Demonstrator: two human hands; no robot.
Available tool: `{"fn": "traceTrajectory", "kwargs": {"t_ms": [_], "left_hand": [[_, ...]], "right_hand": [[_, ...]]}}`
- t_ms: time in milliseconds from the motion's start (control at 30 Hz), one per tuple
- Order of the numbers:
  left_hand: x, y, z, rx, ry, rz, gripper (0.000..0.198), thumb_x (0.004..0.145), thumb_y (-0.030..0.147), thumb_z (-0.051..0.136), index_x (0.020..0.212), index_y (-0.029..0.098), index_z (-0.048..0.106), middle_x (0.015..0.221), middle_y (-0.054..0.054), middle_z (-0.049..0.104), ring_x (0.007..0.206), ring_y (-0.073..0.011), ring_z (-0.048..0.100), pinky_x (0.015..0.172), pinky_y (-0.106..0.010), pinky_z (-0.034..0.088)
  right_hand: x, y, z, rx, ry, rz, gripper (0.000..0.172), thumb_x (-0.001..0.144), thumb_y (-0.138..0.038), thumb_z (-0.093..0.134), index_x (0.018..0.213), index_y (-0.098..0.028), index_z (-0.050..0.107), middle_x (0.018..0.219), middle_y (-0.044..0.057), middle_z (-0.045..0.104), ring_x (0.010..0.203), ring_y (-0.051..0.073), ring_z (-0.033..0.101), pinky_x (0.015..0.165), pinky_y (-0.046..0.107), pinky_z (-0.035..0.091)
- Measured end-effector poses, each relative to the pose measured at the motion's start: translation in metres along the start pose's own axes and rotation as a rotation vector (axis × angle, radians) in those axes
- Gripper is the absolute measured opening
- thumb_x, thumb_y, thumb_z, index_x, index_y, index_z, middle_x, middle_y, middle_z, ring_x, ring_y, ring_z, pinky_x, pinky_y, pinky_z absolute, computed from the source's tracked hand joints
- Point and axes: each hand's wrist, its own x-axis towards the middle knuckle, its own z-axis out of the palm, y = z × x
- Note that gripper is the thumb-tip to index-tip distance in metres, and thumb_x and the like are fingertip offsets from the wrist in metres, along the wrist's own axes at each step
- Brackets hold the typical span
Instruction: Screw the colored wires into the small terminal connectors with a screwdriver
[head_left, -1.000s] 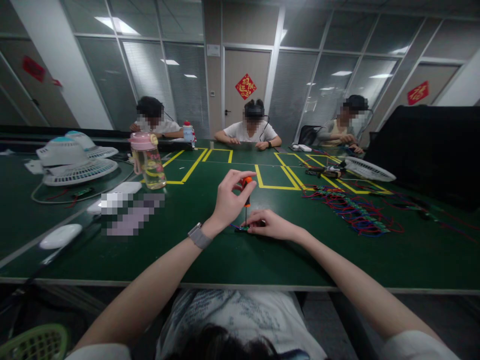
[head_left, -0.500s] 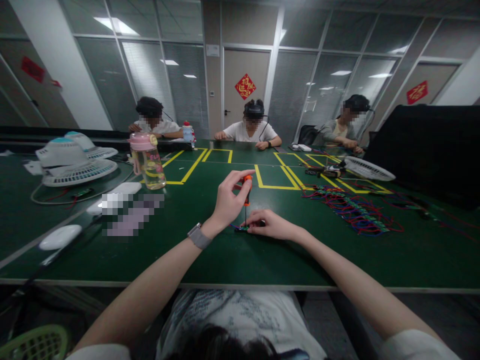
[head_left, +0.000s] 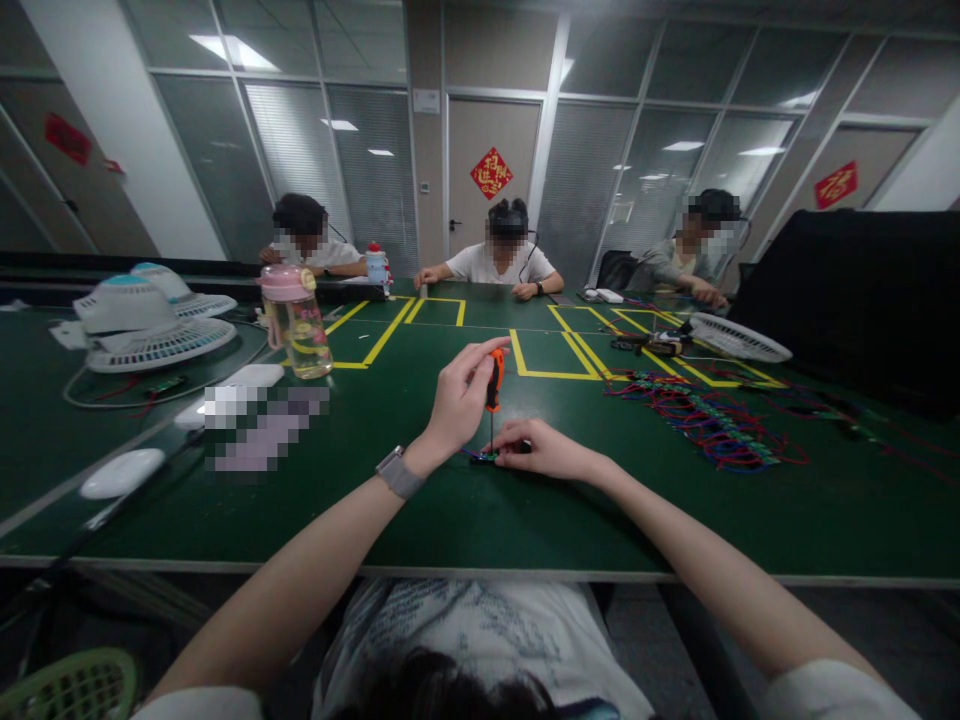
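An orange and black screwdriver (head_left: 494,382) stands upright, its thin shaft pointing down at a small green circuit board (head_left: 486,457) on the table. My left hand (head_left: 459,390) is closed on the screwdriver's handle from the left side, with a watch on the wrist. Low beside the shaft, my right hand (head_left: 534,449) pinches the board at its right edge. A bit of blue wire shows at the board's left. The exact spot where the tip meets the board is too small to make out.
Right of my hands lie several wired circuit boards (head_left: 712,425) in a row. A pink-lidded bottle (head_left: 296,325) and white fan parts (head_left: 154,330) stand at left, near a white mouse-like object (head_left: 122,473). Yellow tape (head_left: 555,375) marks the green table. Three people sit opposite.
My left thumb and fingers have shifted around the screwdriver handle, so more of its orange and black side shows. My right hand and the board stay in place.
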Motion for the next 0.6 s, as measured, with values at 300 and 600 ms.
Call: {"fn": "traceTrajectory", "kwargs": {"t_ms": [300, 600], "left_hand": [[0.0, 0.0012, 0.0014, 0.039, 0.024, 0.0, 0.024, 0.091, 0.024, 0.052, 0.11, 0.022, 0.066, 0.103, -0.006, 0.061, 0.093, -0.0149, 0.06, 0.07, -0.022, 0.051], [-0.001, 0.0017, 0.001, 0.034, 0.015, -0.004, 0.023, 0.091, 0.028, 0.051, 0.108, 0.023, 0.066, 0.103, -0.005, 0.059, 0.091, -0.0146, 0.059, 0.071, -0.023, 0.05]], "right_hand": [[-0.0009, -0.0012, -0.0006, 0.019, -0.004, 0.0, 0.026, 0.085, -0.028, 0.062, 0.104, -0.014, 0.072, 0.084, 0.005, 0.061, 0.069, 0.012, 0.053, 0.061, 0.023, 0.043], [-0.0007, 0.0007, 0.0006, 0.02, 0.003, -0.003, 0.026, 0.085, -0.028, 0.062, 0.104, -0.015, 0.072, 0.085, 0.005, 0.062, 0.07, 0.013, 0.054, 0.062, 0.024, 0.044]]}}
